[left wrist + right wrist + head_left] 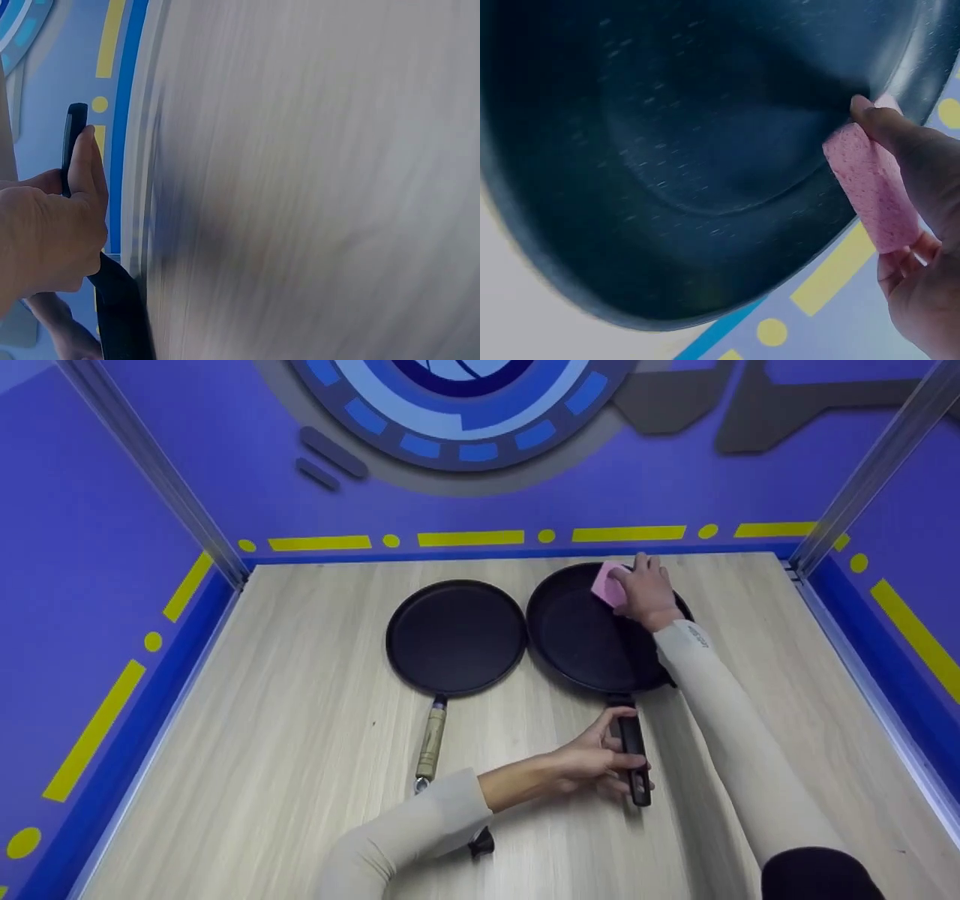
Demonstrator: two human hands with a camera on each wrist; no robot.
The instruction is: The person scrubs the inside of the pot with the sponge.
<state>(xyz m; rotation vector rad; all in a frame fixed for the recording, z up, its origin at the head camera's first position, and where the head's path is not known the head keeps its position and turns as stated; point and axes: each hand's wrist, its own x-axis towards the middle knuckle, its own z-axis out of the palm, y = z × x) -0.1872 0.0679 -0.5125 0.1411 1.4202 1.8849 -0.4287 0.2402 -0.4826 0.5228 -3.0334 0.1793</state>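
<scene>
With the right hand (649, 592), pinching a pink sponge (604, 589) between thumb and fingers at the far rim of the deep black frying pan (577, 634); with the left hand (589, 761), gripping that pan's black handle (631, 735). Likeliest mishap: a swivel of the deep pan into the flat crepe pan (456, 637) just beside, from sideways pressure met by a slack hold. Possible too: a slip of the sponge over the edge, from working so near the rim. Underneath, a pale wood-grain table (300, 697), with a part-hidden black-tipped object (481, 842) by the left sleeve (420, 817). Around, blue-violet panels (225, 472) with yellow bars (471, 538) and dots, metal posts (157, 472) at the corners.
</scene>
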